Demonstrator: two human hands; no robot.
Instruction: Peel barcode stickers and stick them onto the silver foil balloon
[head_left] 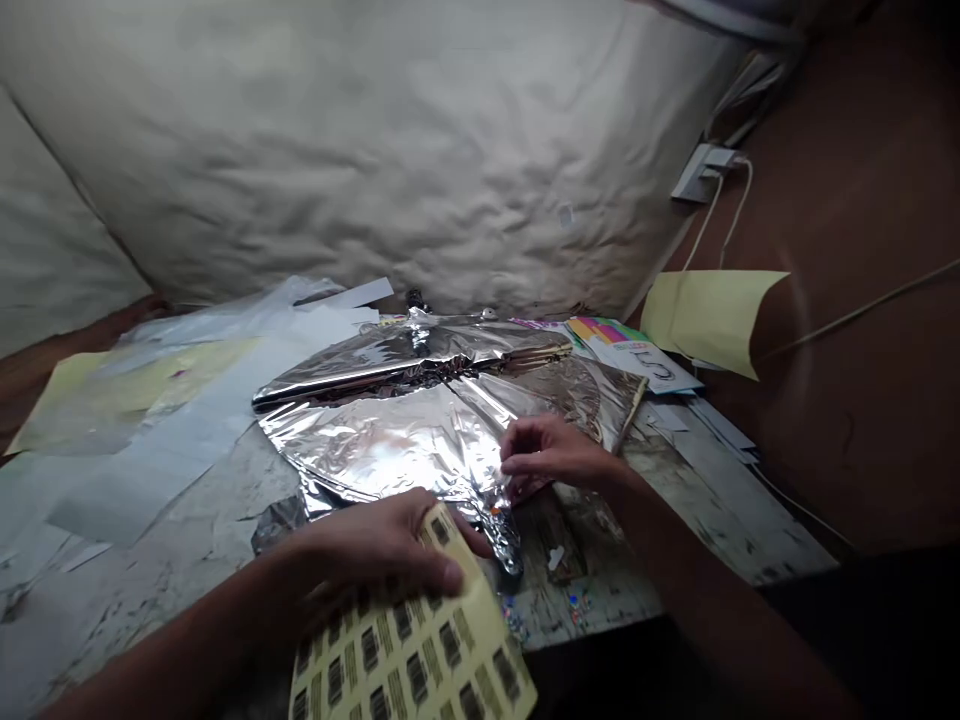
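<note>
My left hand (382, 560) grips the top edge of a cream sheet of small barcode stickers (424, 640), which hangs toward me. A large crumpled sheet of silver aluminium foil (382, 440) lies spread across the worn table (600, 570). Its lower end narrows into a twisted foil tip (504, 538), just beside my left fingertips. My right hand (551, 450) rests its curled fingers on the foil above that tip. Whether those fingers pinch anything small, I cannot tell.
A quilted beige padded wall (360, 150) rises behind the table. Loose pale papers and clear plastic (180, 400) lie to the left. A colourful booklet (630, 350) sits at the back right, below a yellow paper (709, 320) and a white wall socket (697, 172).
</note>
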